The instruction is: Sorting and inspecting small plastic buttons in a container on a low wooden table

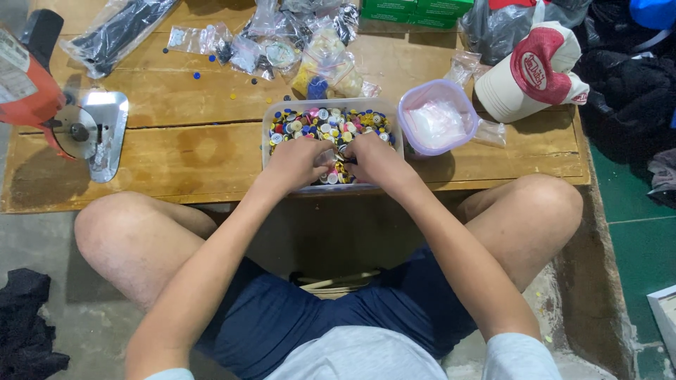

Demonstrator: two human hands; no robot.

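You sit cross-legged on the floor with your knees at the near edge of the low wooden surface [197, 151], and both forearms run forward and inward until they meet over the clear plastic tub [274, 116] at the middle of that near edge.

Your left hand [296, 163] and right hand [377, 158] are together, knuckles almost touching, fingers curled down into the near end of the tub. They seem pinched on something small among the coloured buttons [327, 121], but your fingertips hide it, so you cannot tell what either one actually grips. The loose pile lies straight ahead of both hands, filling the far half of the tub; neither hand is clearly nearer to it. The tub's long side runs left to right across you.

Just right of the tub stands a round lilac-rimmed container [406, 112] with a clear bag inside. Past it, toward the far right corner, rests a cream and red cap [539, 70]. At the left edge sits an orange-bodied cutting machine [32, 91] on a metal base. Along the far edge lie small clear bags [246, 49] of bits, with a few stray buttons scattered on the wood.
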